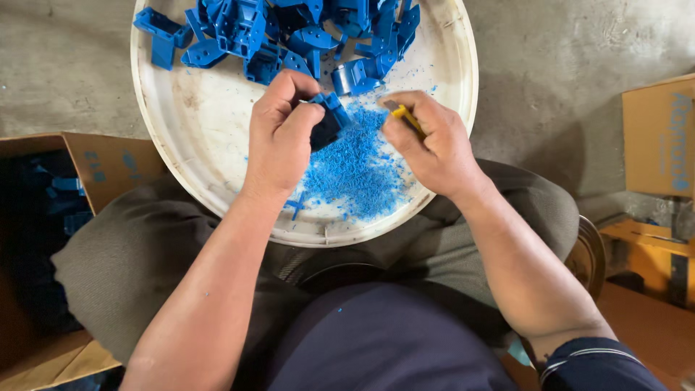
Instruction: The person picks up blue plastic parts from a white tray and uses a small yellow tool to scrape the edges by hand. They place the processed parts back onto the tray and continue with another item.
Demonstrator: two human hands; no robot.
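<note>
My left hand (281,137) grips a blue plastic part (329,119) over a round white tray (217,130) resting on my lap. My right hand (431,145) is closed around a yellow-handled knife (405,116), its tip close to the part. Under both hands lies a heap of blue plastic shavings (358,170). A pile of several more blue plastic parts (282,36) fills the far side of the tray.
An open cardboard box (87,166) with blue parts inside stands at my left knee. Another cardboard box (659,137) stands at the right on the concrete floor (550,65). A small blue cross-shaped scrap (295,205) lies near the tray's front rim.
</note>
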